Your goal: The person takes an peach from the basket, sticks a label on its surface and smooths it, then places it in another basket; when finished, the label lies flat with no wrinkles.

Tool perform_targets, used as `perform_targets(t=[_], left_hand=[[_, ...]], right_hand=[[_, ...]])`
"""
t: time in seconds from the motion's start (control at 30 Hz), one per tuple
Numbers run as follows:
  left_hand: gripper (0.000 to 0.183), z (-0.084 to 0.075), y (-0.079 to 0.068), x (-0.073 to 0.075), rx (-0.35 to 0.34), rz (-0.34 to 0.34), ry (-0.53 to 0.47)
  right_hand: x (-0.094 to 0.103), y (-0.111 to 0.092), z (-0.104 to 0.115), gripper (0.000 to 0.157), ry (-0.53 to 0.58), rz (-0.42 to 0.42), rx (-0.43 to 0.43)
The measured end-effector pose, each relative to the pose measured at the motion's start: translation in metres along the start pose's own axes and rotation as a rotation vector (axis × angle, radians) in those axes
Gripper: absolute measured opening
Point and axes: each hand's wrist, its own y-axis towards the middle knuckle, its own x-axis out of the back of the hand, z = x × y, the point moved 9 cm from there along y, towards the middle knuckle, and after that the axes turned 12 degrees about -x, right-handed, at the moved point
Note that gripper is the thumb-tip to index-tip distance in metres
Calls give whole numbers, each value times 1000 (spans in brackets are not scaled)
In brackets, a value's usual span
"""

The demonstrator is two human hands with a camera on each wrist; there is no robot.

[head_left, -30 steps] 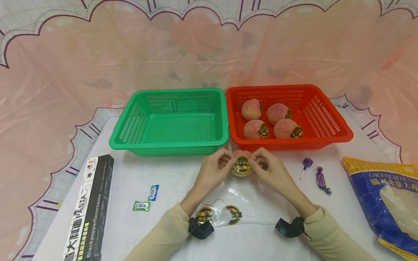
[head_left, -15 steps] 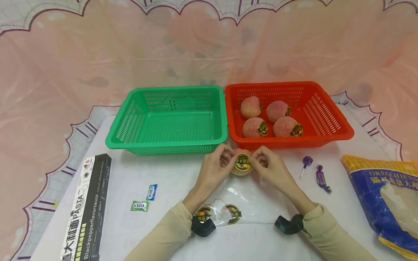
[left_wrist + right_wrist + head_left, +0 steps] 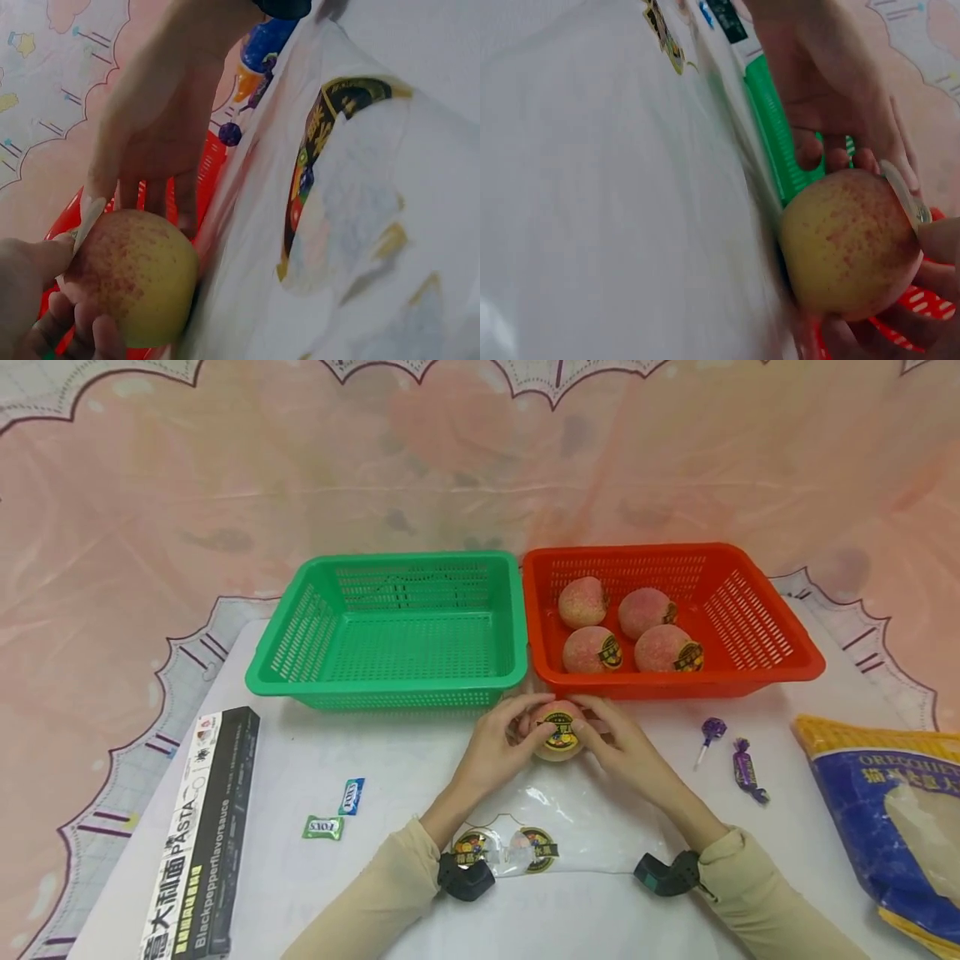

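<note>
A pink-yellow peach [image 3: 553, 755] sits between both hands, just in front of the red basket. On its upper face is a round black-and-gold sticker [image 3: 561, 731], whose edge [image 3: 900, 191] stands slightly off the skin in the right wrist view. My left hand [image 3: 491, 750] curls its fingers around the peach's left side, thumb on the sticker. From the right, my right hand [image 3: 628, 752] holds the peach likewise, its thumb at the sticker's other edge. Below the hands lies a clear plastic sheet [image 3: 592, 839] bearing two more such stickers [image 3: 540, 850].
Several stickered peaches [image 3: 592, 650] lie in the red basket [image 3: 780, 672], beside a green basket [image 3: 390, 681]. Left are a pasta box [image 3: 217, 827] and two small wrapped candies [image 3: 323, 827]. On the right are a lollipop [image 3: 713, 727], a purple candy [image 3: 745, 768] and a pasta bag [image 3: 862, 810].
The fingertips have gone from pinching the sticker's sides to spreading around the peach, with the thumbs now on the sticker. The head view has shifted slightly.
</note>
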Motion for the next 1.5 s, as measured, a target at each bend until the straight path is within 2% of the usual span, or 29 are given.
perform_targets(t=[0.2, 0.3, 0.37, 0.43, 0.6, 0.67, 0.73, 0.93, 1.3, 1.4, 1.5], left_hand=[[38, 8, -6, -1, 53, 45, -33], [38, 9, -7, -1, 60, 42, -66], [37, 2, -6, 3, 72, 38, -90], [36, 3, -7, 2, 93, 37, -127], [38, 19, -11, -8, 287, 78, -414], [39, 19, -13, -10, 371, 86, -535], [39, 17, -13, -10, 409, 91, -596], [40, 16, -11, -10, 415, 106, -611], [40, 5, -4, -3, 284, 127, -501], [40, 6, -5, -3, 296, 140, -498], [40, 8, -6, -3, 317, 140, -512]], right_hand=[[-6, -5, -10, 48, 18, 96, -56], [-7, -6, -10, 51, -24, 107, -86], [-6, -6, -9, 54, -41, 113, -98], [-6, -6, -8, 58, -48, 121, -96], [-7, -6, -7, 62, -43, 145, -84], [-7, -5, -8, 62, -41, 152, -81], [-6, -4, -8, 61, -40, 158, -75], [-4, -2, -13, 59, 13, 180, -80], [-10, 4, -15, 46, 350, 245, -141], [-11, 6, -16, 44, 405, 248, -170], [-11, 7, -17, 43, 412, 239, -192]])
